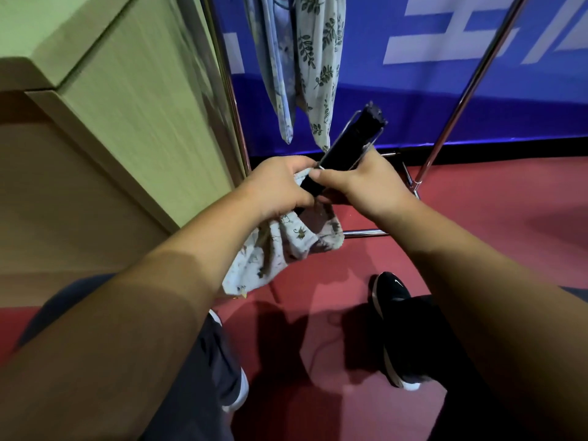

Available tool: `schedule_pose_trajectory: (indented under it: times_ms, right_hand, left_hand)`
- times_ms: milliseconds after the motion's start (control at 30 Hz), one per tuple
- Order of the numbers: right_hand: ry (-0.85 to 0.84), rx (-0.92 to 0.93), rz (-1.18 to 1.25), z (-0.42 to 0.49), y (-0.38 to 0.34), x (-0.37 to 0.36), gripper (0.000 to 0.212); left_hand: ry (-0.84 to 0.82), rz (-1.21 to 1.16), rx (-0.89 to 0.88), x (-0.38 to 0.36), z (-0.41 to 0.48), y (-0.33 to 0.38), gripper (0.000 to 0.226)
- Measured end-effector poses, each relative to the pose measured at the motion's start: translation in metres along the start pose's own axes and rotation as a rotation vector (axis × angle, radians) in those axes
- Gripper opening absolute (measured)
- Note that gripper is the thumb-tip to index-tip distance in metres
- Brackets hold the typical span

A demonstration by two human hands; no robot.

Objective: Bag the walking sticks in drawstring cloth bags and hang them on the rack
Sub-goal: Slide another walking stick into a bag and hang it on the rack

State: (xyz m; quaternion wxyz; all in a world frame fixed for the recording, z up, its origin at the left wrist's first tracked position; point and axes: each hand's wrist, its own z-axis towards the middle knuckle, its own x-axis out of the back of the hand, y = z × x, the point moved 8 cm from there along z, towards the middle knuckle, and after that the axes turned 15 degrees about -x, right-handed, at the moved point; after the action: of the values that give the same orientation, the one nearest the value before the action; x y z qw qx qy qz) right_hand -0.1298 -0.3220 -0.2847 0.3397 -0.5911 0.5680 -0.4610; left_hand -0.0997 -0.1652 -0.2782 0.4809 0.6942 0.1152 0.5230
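A folded black walking stick (353, 141) points up and away from me, its lower end inside the mouth of a light floral drawstring bag (273, 253). My left hand (280, 186) grips the bag's rim beside the stick. My right hand (372, 183) holds the stick from the right, with its fingers curled round the shaft. The rest of the bag hangs limp below my hands. Two filled floral bags (305, 65) hang from the chrome rack (458, 103) behind.
A pale wooden cabinet (127, 109) stands close on the left, against the rack's left upright (227, 87). A blue banner (413, 90) forms the back wall. The rack's base bars (366, 232) lie on the red floor. My two dark shoes are below.
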Motion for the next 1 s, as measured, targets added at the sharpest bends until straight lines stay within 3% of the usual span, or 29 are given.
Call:
schedule_pose_trajectory:
  times_ms: [67, 167, 267, 367, 433, 533, 700, 867, 1000]
  right_hand:
    - [-0.039, -0.004, -0.047, 0.001, 0.002, -0.004, 0.053]
    - [-0.164, -0.034, 0.002, 0.0, 0.003, -0.011, 0.03]
    - [-0.161, -0.108, -0.056, 0.003, 0.0, -0.009, 0.022]
    - [-0.023, -0.172, -0.431, 0.007, 0.013, -0.001, 0.036]
    - [-0.02, -0.184, -0.768, 0.006, 0.028, -0.005, 0.041]
    - [-0.007, -0.219, -0.977, 0.008, 0.042, -0.005, 0.027]
    - [0.106, -0.29, -0.887, 0.013, 0.037, 0.012, 0.029]
    - [0.167, -0.222, -0.518, 0.007, 0.022, 0.014, 0.028]
    - [0.261, -0.229, -0.463, 0.009, 0.023, 0.027, 0.027]
  left_hand:
    - [-0.014, 0.038, -0.016, -0.001, -0.001, 0.003, 0.058]
    - [0.04, 0.027, 0.033, 0.002, -0.003, 0.0, 0.037]
    - [0.141, -0.026, 0.076, 0.008, -0.003, -0.002, 0.038]
    - [0.244, -0.049, 0.128, 0.015, -0.004, -0.007, 0.033]
    - [0.243, -0.061, 0.133, 0.015, -0.003, -0.008, 0.031]
    - [0.195, -0.041, 0.106, 0.013, -0.001, -0.004, 0.026]
    - [0.096, -0.014, 0.093, 0.01, -0.005, -0.001, 0.029]
    - [0.044, 0.038, 0.088, 0.01, -0.007, 0.001, 0.011]
    - [-0.017, 0.103, 0.101, 0.01, -0.011, 0.004, 0.02]
